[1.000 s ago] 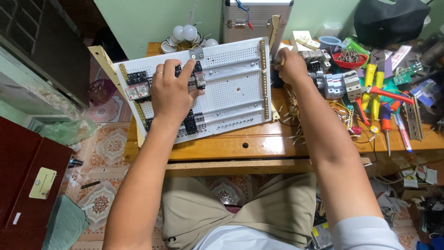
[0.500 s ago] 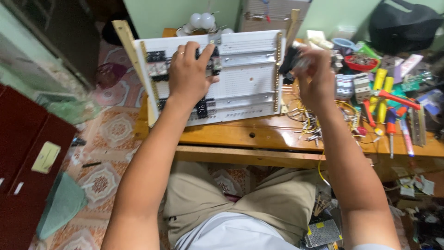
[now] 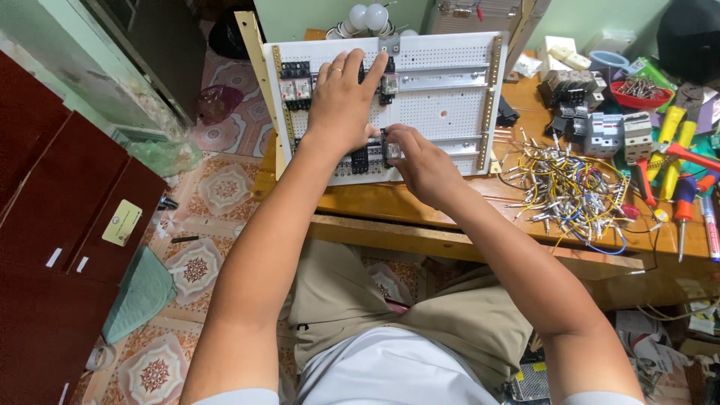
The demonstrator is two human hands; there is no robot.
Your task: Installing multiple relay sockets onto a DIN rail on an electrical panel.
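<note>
A white perforated mounting panel [image 3: 442, 112] with metal rails lies on the wooden table [image 3: 420, 206]. My left hand [image 3: 341, 101] rests flat on the panel's left half, fingers spread over black relay modules [image 3: 295, 81]. My right hand [image 3: 420, 161] pinches a small black-and-clear relay block [image 3: 390, 148] at the panel's lower rail, beside other black blocks [image 3: 360, 159] seated there.
A heap of short yellow and white wires [image 3: 574, 187] lies right of the panel. Further right are screwdrivers [image 3: 679, 206], grey breakers [image 3: 615, 133], a red bowl of screws [image 3: 637, 91]. Light bulbs [image 3: 367, 16] sit behind the panel. A dark red cabinet [image 3: 60, 225] stands at left.
My right hand came from the panel's right edge to the lower rail at the middle, now holding a relay block. The left hand stayed on the panel.
</note>
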